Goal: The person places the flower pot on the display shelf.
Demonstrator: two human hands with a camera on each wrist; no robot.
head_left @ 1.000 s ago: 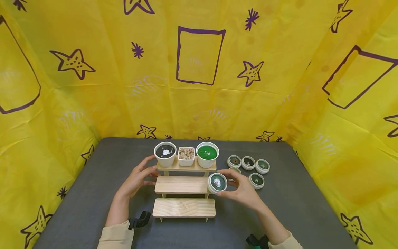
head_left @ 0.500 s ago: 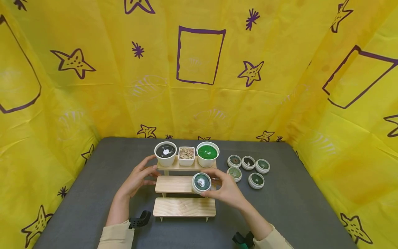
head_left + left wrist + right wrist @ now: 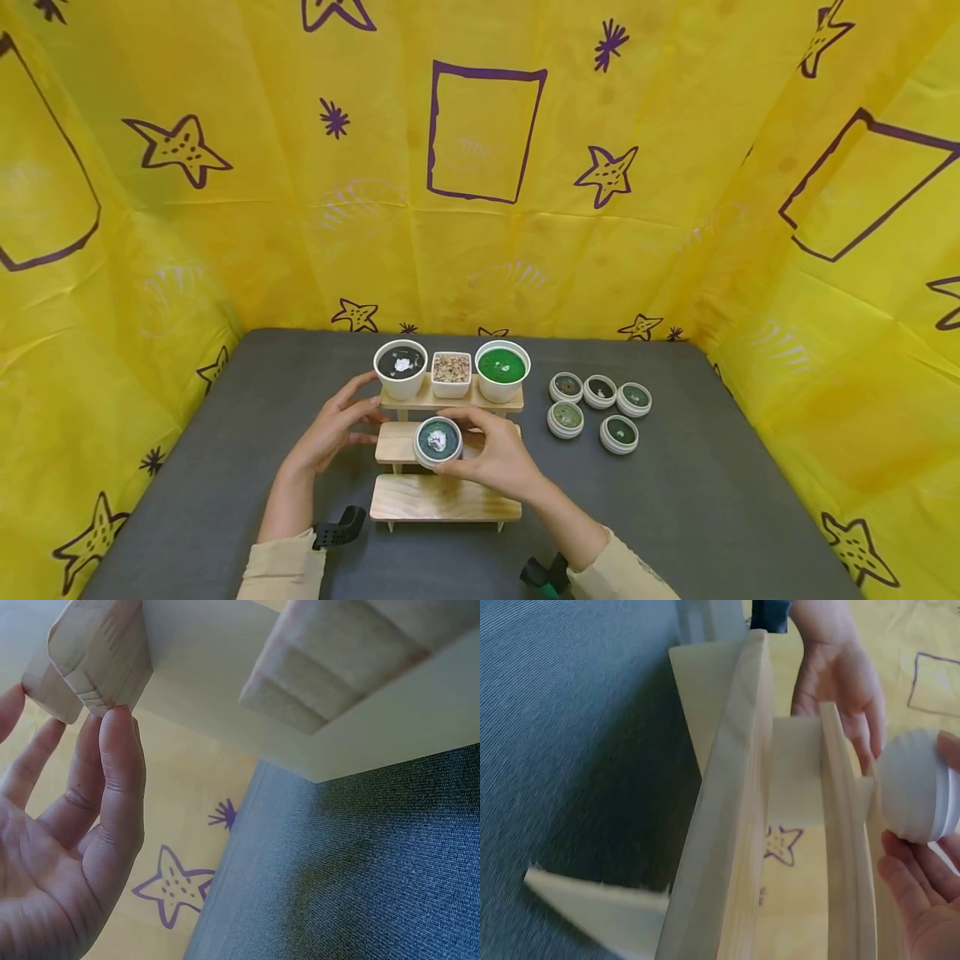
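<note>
A three-step wooden stand (image 3: 447, 498) stands on the grey table. My right hand (image 3: 501, 457) pinches a small round white tub (image 3: 438, 442) between thumb and fingers, over the left part of the middle step (image 3: 392, 443). The tub shows a teal surface with a white blob; its ribbed white underside (image 3: 909, 786) faces the right wrist view, apart from the wood. At the stand's left end, my left hand (image 3: 325, 433) touches the board ends (image 3: 112, 660) with its fingertips, the fingers extended and slightly bent.
On the top step are a white cup (image 3: 401, 385) with black filling, a square white dish (image 3: 451, 387) of pebbly bits, and a white cup (image 3: 502, 388) with green filling. Several small tubs (image 3: 617, 436) sit right of the stand. A yellow patterned cloth (image 3: 480, 250) surrounds the table.
My right hand has carried the small tub leftward, from the right end of the middle step to its left part. My left hand has stayed at the stand's left end.
</note>
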